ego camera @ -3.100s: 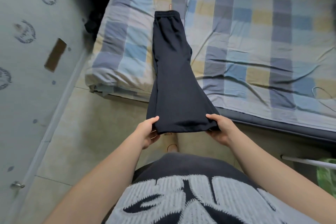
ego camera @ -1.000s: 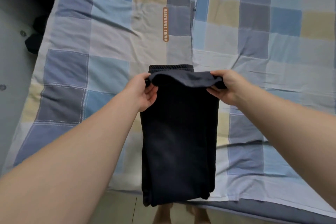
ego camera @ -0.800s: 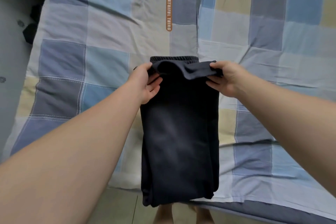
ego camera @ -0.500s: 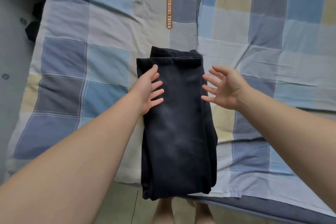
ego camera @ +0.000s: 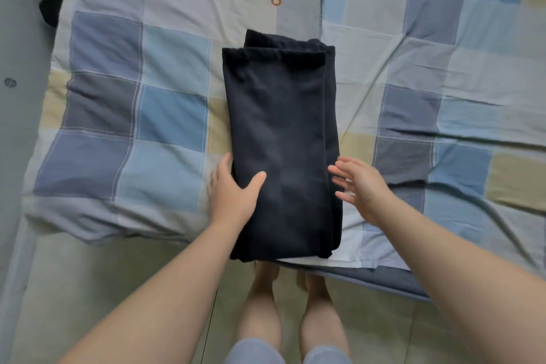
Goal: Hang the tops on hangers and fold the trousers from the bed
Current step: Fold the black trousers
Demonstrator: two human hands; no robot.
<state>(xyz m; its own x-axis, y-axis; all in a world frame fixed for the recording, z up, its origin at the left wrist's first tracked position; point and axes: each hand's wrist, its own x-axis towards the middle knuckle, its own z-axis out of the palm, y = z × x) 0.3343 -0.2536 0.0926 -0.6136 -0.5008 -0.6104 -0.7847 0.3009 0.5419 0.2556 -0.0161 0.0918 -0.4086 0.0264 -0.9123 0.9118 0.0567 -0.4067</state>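
Both hands flank the folded trousers [ego camera: 280,142] on the bed [ego camera: 369,278].
My left hand [ego camera: 233,189] rests at the left edge, thumb flat on the dark cloth, fingers straight along its side. My right hand [ego camera: 359,183] is spread open just beside the right edge; blur hides whether it touches. The trousers lie lengthwise on the checked cover [ego camera: 165,47], their near end at the bed's edge.

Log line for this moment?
trousers: folded in half, on bed edge | left hand: thumb on trousers | right hand: open, at right side
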